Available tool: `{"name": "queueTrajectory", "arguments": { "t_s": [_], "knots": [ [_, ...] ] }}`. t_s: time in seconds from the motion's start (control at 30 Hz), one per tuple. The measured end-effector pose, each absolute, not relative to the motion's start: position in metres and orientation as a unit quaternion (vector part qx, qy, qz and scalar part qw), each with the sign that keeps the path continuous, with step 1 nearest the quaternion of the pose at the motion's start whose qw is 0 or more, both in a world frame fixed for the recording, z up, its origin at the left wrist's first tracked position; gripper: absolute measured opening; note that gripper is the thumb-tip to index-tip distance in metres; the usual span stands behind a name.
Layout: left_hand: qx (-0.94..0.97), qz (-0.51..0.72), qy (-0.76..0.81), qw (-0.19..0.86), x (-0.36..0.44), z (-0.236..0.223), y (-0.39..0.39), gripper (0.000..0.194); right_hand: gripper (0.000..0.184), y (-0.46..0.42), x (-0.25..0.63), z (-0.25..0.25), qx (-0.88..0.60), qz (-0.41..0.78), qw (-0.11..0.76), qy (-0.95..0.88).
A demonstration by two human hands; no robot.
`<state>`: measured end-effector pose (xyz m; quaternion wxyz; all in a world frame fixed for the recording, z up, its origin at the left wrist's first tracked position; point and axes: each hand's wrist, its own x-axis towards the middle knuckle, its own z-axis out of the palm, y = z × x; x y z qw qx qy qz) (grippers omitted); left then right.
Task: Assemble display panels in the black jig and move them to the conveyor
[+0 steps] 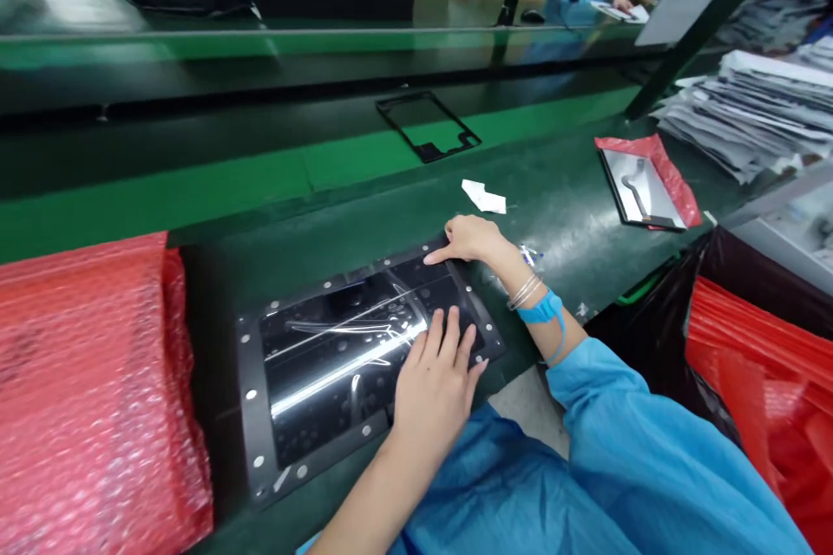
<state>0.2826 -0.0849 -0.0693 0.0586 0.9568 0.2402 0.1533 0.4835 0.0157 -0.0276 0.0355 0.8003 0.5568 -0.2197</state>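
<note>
Green table (pixel 573 217) along an assembly line, darker conveyor strip behind it. Black panel (pixel 364 355) lying flat at near centre, glossy middle, grey frame studded with small round dots. Left hand (pixel 436 386) resting palm-down on glossy right part of panel, fingers (pixel 449 331) extended, slightly spread, gripping nothing. Right hand (pixel 472 240) at far right corner of panel, fingertips pressed on frame edge, fingers narrow and bent; cannot tell whether anything pinched. Blue wrist strap (pixel 543 308) and thin bangles on right wrist. Red bubble wrap (pixel 84 390) just left of panel. Empty black frame (pixel 428 127) farther back on conveyor. White scrap (pixel 483 196) beyond right hand. Red-wrapped tray (pixel 644 182) far right, paper stack (pixel 748 117) behind it.
</note>
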Motion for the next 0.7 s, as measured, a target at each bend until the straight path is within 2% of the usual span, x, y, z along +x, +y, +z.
{"name": "queueTrajectory", "arguments": {
  "t_s": [0.13, 0.23, 0.3, 0.4, 0.53, 0.7],
  "knots": [
    [0.958, 0.178, 0.219, 0.055, 0.271, -0.060, -0.055, 0.038, 0.051, 0.006, 0.485, -0.031, 0.798, -0.201, -0.004, 0.569],
    [0.907, 0.211, 0.364, -0.006, 0.258, -0.056, -0.025, 0.048, 0.046, -0.002, 0.484, -0.033, 0.797, -0.187, -0.045, 0.573],
    [0.878, 0.213, 0.428, -0.015, 0.251, -0.056, -0.010, 0.053, 0.041, -0.005, 0.483, -0.035, 0.794, -0.181, -0.093, 0.572],
    [0.873, 0.211, 0.440, 0.020, 0.248, -0.057, 0.002, 0.054, 0.027, -0.006, 0.482, -0.037, 0.789, -0.198, -0.186, 0.551],
    [0.834, 0.272, 0.474, 0.072, 0.247, -0.051, 0.006, 0.050, 0.018, -0.006, 0.480, -0.040, 0.728, -0.306, -0.322, 0.522],
    [0.800, 0.385, 0.445, 0.119, 0.229, -0.029, -0.003, 0.036, 0.056, -0.012, 0.475, -0.044, 0.616, -0.415, -0.378, 0.553]
  ]
}}
